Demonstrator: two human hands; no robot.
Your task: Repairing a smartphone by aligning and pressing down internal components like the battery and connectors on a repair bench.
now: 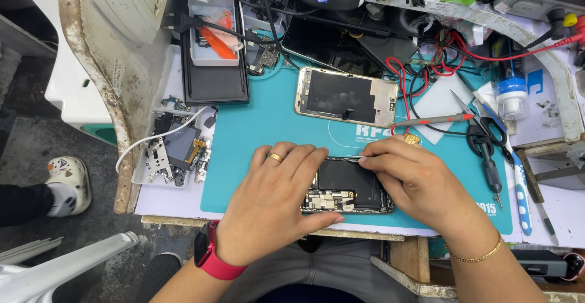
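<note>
Though both hands cover much of it, an opened phone [348, 190] lies low in the middle of the frame on a teal mat [268, 126], its dark battery and circuit board showing between them. The left hand [277, 202], fingers spread, presses flat on the phone's left end and hides that end. The right hand [414, 181] pinches a thin metal tool [352, 156] at the phone's upper edge; its tip is too small to make out. Above, a second phone [346, 97] rests back-open on the mat. At centre right lie scissors [484, 129] and a red-tipped probe [432, 119] among red and black wires [426, 65]. A tray of small parts [173, 153] sits at left. The mat covers a worn, cluttered workbench [91, 65] whose far end is cut off at the top; grey floor and someone's shoe [68, 184] show at left.
</note>
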